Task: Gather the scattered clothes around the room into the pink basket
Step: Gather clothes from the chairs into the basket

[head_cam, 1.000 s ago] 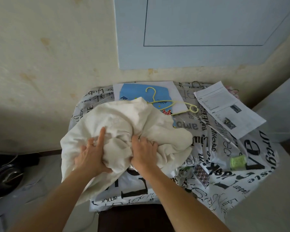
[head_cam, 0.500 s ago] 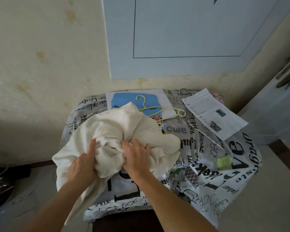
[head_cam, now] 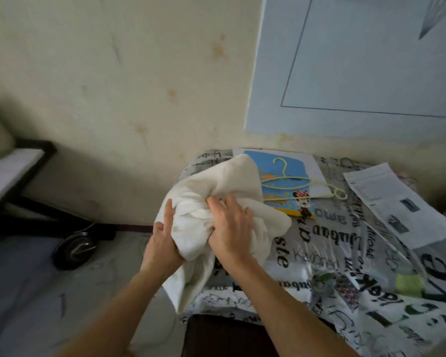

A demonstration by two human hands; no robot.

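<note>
Two hands now bunch the cream garment [head_cam: 232, 186] tighter than a second ago — left hand [head_cam: 162, 240] cupping its edge, right hand [head_cam: 232, 228] clenched in the folds — at frame centre on the printed tablecloth [head_cam: 345, 253]. It looks ready to lift; the pink basket isn't visible.

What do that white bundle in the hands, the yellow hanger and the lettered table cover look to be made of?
White bundle: soft matte woven cloth, likely cotton; it creases and bunches in the grip of the left hand and right hand.
Yellow hanger: thin, smooth moulded plastic, by its even pale colour.
Table cover: probably glossy plastic or oilcloth; it shows sheen and stiff wrinkles.
</note>
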